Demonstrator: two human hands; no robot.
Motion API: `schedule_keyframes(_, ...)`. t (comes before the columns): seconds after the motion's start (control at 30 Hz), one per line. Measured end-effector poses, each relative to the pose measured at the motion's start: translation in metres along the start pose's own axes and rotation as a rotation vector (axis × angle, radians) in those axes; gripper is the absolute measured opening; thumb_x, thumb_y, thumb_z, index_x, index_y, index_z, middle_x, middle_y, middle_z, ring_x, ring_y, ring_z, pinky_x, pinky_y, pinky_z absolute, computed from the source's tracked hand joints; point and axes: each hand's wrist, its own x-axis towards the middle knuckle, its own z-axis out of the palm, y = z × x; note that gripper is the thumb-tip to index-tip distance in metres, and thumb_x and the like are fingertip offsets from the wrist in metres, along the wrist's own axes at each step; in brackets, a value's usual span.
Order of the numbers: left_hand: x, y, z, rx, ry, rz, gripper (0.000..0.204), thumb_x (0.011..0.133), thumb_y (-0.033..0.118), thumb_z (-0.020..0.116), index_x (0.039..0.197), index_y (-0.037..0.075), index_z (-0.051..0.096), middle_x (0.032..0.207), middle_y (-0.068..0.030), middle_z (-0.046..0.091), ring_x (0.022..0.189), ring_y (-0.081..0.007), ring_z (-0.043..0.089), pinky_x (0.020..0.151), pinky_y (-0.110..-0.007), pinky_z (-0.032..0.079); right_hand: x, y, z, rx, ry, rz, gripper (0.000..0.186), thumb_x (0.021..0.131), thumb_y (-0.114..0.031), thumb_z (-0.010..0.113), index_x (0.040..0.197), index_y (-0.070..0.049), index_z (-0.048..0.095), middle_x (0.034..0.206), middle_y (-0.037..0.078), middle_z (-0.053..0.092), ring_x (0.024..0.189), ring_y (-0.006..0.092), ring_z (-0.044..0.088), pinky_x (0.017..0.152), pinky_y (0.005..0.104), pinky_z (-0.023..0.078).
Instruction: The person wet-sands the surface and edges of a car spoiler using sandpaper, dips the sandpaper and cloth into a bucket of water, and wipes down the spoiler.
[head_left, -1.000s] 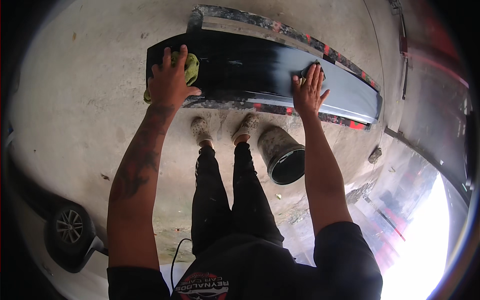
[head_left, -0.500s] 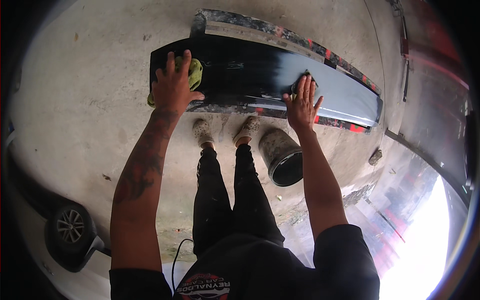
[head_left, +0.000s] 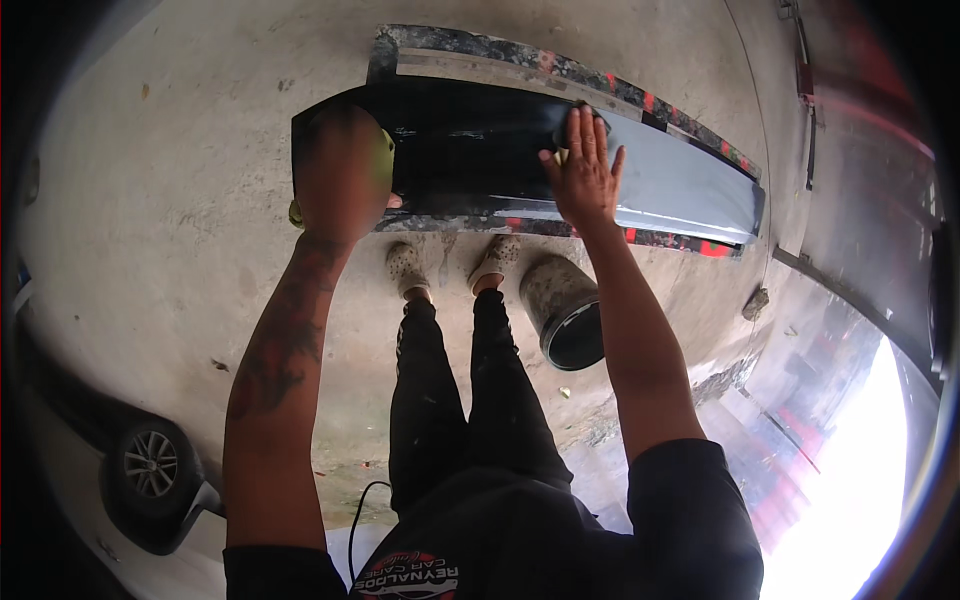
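My left hand (head_left: 340,175), smeared by motion, is over a green cloth (head_left: 296,213) at the left end of a long curved panel (head_left: 470,140); its fingers cannot be made out. The panel is glossy black, paler grey toward its right. My right hand (head_left: 587,168) lies flat with fingers stretched out on a small dark pad (head_left: 566,128) on the panel, with a bit of yellow-green showing beneath. The panel rests on a frame (head_left: 450,38) covered in mottled dark material with red patches.
A dirty bucket (head_left: 548,290) stands on the concrete floor (head_left: 170,270) beside my sandalled feet (head_left: 407,268). A car wheel (head_left: 150,462) is at lower left. A metal wall or gate (head_left: 860,210) runs along the right, above a bright opening.
My right hand and the dark pad have shifted leftward, dipping and then rising along the panel. My left hand stayed at the left end, moving slightly, and is now blurred.
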Motion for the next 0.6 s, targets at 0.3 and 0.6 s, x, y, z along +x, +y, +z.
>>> schedule_keyframes(0.3, 0.002, 0.014, 0.006, 0.070, -0.042, 0.005, 0.122, 0.059, 0.049, 0.093, 0.158, 0.029, 0.024, 0.159, -0.0135, 0.030, 0.118, -0.0431, 0.056, 0.090, -0.051, 0.057, 0.018, -0.153, 0.008, 0.092, -0.051, -0.227, 0.076, 0.100, -0.057, 0.044, 0.159, -0.011, 0.028, 0.167, 0.006, 0.024, 0.155, 0.0268, 0.019, 0.121, 0.0638, 0.011)
schedule_keyframes(0.6, -0.003, 0.001, 0.005, 0.070, 0.011, 0.008, 0.118, 0.059, 0.051, 0.091, 0.156, 0.029, 0.028, 0.158, -0.0127, 0.032, 0.120, -0.0392, 0.056, 0.088, -0.053, 0.056, 0.015, 0.011, -0.025, 0.028, -0.092, 0.203, 0.076, 0.101, -0.057, 0.047, 0.160, -0.014, 0.026, 0.168, 0.003, 0.024, 0.155, 0.0247, 0.020, 0.120, 0.0656, 0.013)
